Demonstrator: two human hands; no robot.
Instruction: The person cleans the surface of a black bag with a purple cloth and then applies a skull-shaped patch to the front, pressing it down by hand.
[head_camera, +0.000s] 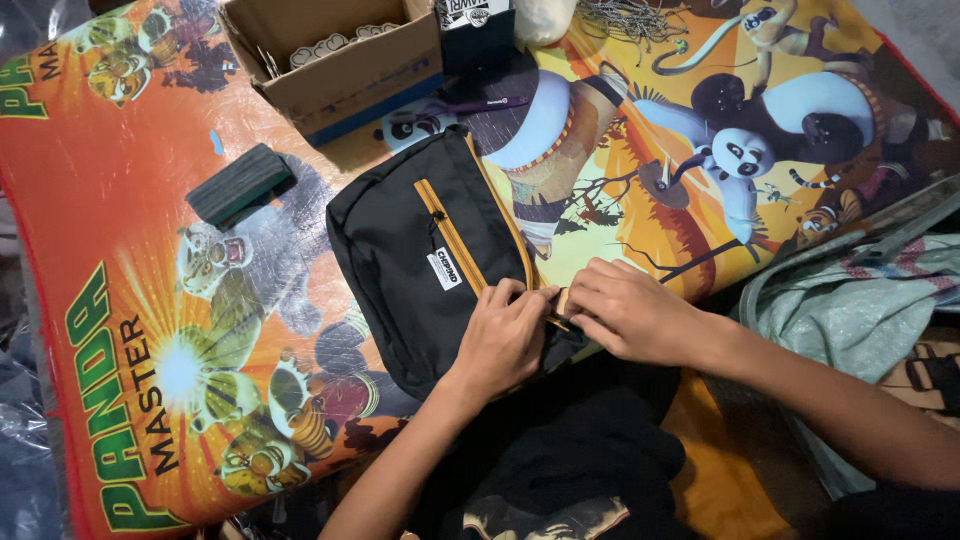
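You have one black bag (420, 260) in front of you. It lies on a big, bright cartoon mat (120, 250), close to the near edge and about halfway along it. The bag has two orange zipper lines and one small white label on its front.

Both of your hands are on the bag's near right corner. Your left hand (503, 337) rests flat on the black cloth, with its fingers curled at the end of the orange zipper. Your right hand (625, 310) comes in from the right side, and its fingertips pinch at the same zipper end. The two hands touch each other there. Your right grip looks closed on a small piece at the zipper, but the piece is too small to name. Your left grip presses down on the bag, and you cannot tell if it pinches anything.

There is one dark green block (240, 183) on the mat, well apart from the bag, toward the far left. One open cardboard box (340, 60) sits at the far edge, with small pale things inside. One purple pen (490, 102) lies just beside the box, near the bag's far end. One grey-green cloth bag (850, 300) lies off the mat's right edge. One dark cloth (560, 460) lies between your arms at the near edge.
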